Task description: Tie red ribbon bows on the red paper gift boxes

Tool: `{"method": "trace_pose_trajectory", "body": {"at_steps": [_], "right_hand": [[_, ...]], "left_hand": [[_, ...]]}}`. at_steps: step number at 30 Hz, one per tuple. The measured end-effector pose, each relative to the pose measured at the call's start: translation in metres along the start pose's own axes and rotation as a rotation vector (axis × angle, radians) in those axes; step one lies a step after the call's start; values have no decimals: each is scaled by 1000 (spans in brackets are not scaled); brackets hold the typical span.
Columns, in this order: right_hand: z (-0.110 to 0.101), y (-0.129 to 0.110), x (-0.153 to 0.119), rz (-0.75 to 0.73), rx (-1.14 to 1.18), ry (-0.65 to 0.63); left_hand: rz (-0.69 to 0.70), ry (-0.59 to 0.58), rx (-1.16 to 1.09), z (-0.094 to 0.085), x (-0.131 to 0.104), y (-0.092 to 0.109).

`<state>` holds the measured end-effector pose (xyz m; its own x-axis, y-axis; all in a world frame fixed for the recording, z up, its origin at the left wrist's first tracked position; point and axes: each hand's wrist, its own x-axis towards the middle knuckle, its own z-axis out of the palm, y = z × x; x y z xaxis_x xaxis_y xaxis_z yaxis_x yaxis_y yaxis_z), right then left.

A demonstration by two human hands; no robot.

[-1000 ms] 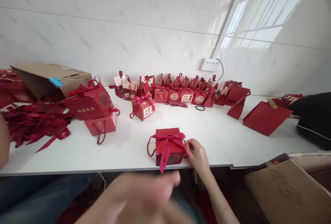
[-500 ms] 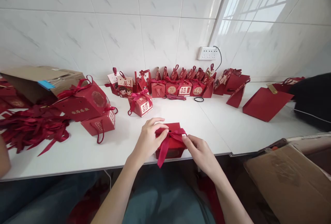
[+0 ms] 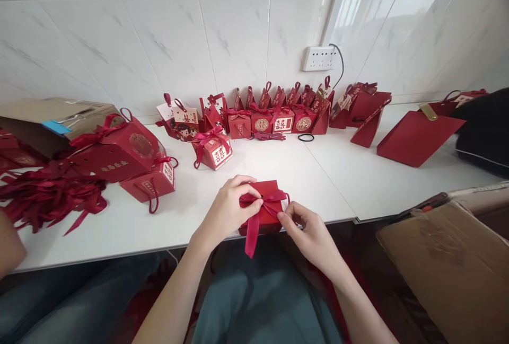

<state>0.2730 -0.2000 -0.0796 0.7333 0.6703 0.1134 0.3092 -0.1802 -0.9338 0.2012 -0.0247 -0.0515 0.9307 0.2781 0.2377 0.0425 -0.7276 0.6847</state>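
A small red gift box (image 3: 264,188) sits at the table's front edge, with a dark pink-red ribbon (image 3: 252,232) tied in a bow on top. One ribbon tail hangs down over its front. My left hand (image 3: 226,203) is closed on the bow at its left loop, thumb and fingertips pinched near the knot. On the box's right side, my right hand (image 3: 308,230) pinches the ribbon's other tail between thumb and forefinger. The box's front and left side are partly hidden by my hands and the ribbon.
Finished-looking red boxes (image 3: 260,121) line the wall under a power strip (image 3: 319,59). Left lie a ribbon heap (image 3: 43,195), stacked boxes (image 3: 147,185) and another person's arm (image 3: 10,246). A cardboard carton (image 3: 445,264) stands at right, below a red bag-shaped box (image 3: 417,140).
The view has tilted down slightly. My right hand has moved from the bow's right loop down to the tail at the box's right side; my left hand still pinches the bow.
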Motion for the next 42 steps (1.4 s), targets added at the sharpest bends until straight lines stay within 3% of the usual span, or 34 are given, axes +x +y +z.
{"method": "trace_pose_trajectory", "body": {"at_steps": [3, 5, 8, 14, 29, 34, 39, 42], "right_hand": [[-3, -3, -17, 90, -158, -13], [2, -5, -27, 147, -220, -120], [24, -6, -35, 149, -28, -305], [67, -2, -31, 83, 349, -147], [69, -2, -39, 139, 309, -190], [48, 1, -31, 62, 170, -252], [0, 9, -14, 132, 154, 89], [-10, 11, 1, 140, 86, 76]], "left_hand": [[-8, -16, -9, 2, 0, 0], [-11, -6, -12, 3, 1, -1], [-11, 12, -14, 4, 2, -2], [-6, 18, -43, 6, 3, -5], [-36, 22, -39, 6, 5, -1], [-43, 15, -67, 5, 5, -2], [-43, -7, -53, 5, 5, -2], [-27, -3, -49, 5, 6, -2]]}}
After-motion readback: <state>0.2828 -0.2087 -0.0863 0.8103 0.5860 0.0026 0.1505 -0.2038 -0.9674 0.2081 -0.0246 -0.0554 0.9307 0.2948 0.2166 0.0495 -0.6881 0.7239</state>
